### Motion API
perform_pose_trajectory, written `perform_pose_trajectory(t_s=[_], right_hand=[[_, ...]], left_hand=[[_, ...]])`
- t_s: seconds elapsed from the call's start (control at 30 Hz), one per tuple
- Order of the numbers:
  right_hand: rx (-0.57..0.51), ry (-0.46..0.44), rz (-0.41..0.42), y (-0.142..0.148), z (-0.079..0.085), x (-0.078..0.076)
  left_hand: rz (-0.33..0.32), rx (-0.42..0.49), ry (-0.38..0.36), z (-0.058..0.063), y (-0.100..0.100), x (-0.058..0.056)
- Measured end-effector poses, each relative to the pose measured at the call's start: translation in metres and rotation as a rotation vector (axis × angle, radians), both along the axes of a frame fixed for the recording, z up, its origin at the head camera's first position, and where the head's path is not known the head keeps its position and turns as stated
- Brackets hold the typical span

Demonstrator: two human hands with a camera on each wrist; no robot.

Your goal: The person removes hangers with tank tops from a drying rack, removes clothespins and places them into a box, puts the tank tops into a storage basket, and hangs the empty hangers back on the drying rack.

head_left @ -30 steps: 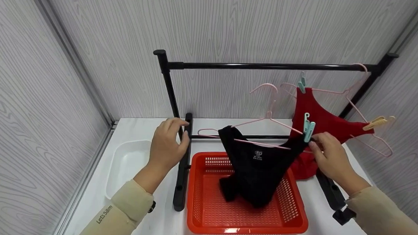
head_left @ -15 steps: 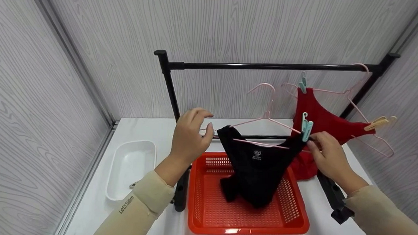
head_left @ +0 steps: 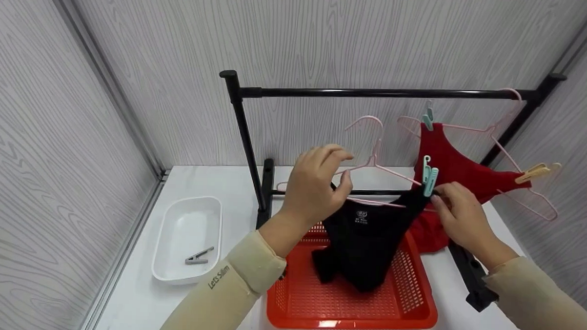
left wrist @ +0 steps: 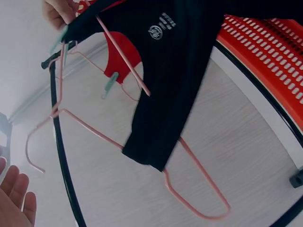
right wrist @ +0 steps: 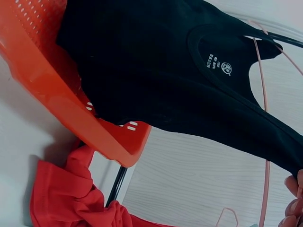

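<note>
A black tank top (head_left: 368, 250) hangs from a pink hanger (head_left: 376, 151), its lower part down in the red-orange basket (head_left: 351, 325). My right hand (head_left: 460, 210) pinches its right strap beside a light green clothespin (head_left: 430, 182) clipped there. In the right wrist view, only the fingertips (right wrist: 293, 208) show at the strap. My left hand (head_left: 314, 185) holds nothing, thumb and fingers apart, and in the head view covers the left strap. The left wrist view has that strap looped over the hanger arm, with my fingers (left wrist: 19, 189) away from the hook.
A black rack (head_left: 374, 93) stands behind, with a red garment (head_left: 445, 165) on another pink hanger at right, held by green and yellow (head_left: 532, 173) clothespins. At left, a white tray (head_left: 192, 200) contains a grey clothespin (head_left: 197, 258).
My left hand has moved right, from beside the rack's left post to the left strap, uncovering the white tray. The right hand keeps its grip on the strap.
</note>
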State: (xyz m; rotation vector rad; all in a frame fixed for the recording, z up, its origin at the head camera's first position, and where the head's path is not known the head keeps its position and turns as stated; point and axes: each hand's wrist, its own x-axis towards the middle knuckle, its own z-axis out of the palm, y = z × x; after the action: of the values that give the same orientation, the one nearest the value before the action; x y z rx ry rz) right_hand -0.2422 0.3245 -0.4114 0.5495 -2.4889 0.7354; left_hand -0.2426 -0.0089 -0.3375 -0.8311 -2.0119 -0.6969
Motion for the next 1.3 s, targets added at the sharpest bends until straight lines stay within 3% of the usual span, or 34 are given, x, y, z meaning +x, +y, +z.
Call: perform_pose_trajectory(t_s=[0.1, 0.37, 0.53, 0.87, 1.03, 1.3], right_hand=[[0.012, 0.022, 0.01, -0.004, 0.003, -0.002], [0.028, -0.005, 0.017, -0.011, 0.007, -0.001], [0.031, -0.009, 0.019, -0.013, 0.006, -0.001], [0.039, -0.019, 0.028, -0.018, 0.004, -0.002], [0.041, -0.005, 0.028, -0.019, 0.005, -0.001], [0.045, -0.003, 0.028, -0.025, 0.007, 0.002]], left_hand=[[-0.008, -0.045, -0.005, 0.002, 0.013, 0.001], [-0.075, -0.088, -0.123, 0.002, 0.044, 0.0], [-0.075, -0.132, -0.171, -0.002, 0.061, -0.002], [0.033, -0.261, -0.256, -0.01, 0.091, -0.012], [0.082, -0.3, -0.284, -0.013, 0.097, -0.015], [0.181, -0.433, -0.345, -0.018, 0.105, -0.014]])
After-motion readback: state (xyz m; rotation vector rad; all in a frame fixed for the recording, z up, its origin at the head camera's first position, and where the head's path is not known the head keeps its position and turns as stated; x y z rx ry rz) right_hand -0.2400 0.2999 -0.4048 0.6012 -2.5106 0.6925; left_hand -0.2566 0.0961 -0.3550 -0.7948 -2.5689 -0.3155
